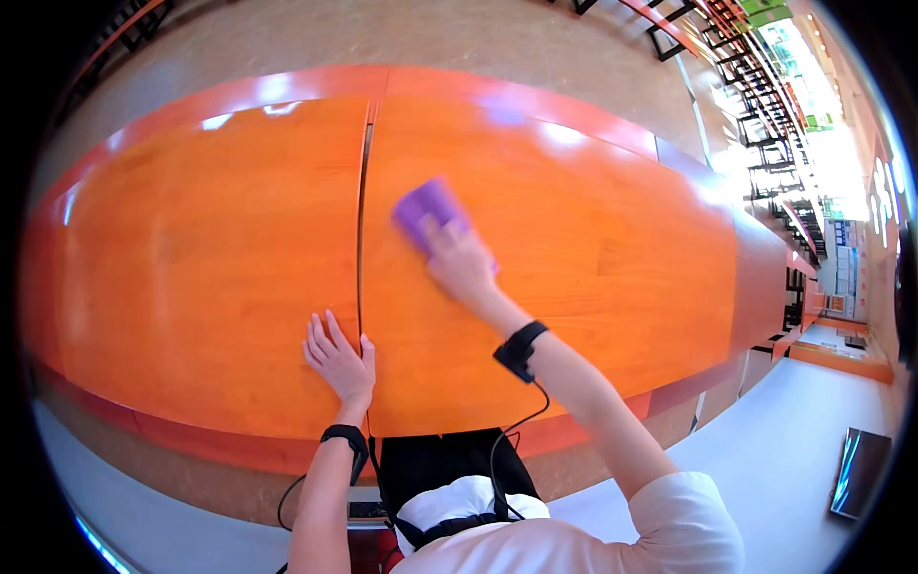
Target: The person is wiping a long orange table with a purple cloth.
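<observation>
Our right grip [461, 264] clasps a blurred purple cloth [426, 207] against the table [622, 239]; our left grip [339, 362] rests open, empty, near its front edge

A purple cloth [427, 211] lies on the glossy orange table [220, 249] with a red-orange rim.

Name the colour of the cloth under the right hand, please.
The cloth is purple; head view.

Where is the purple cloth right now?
Head view: the purple cloth lies on the orange table just right of its centre seam, pressed under the right hand, beyond the flat left hand.
</observation>
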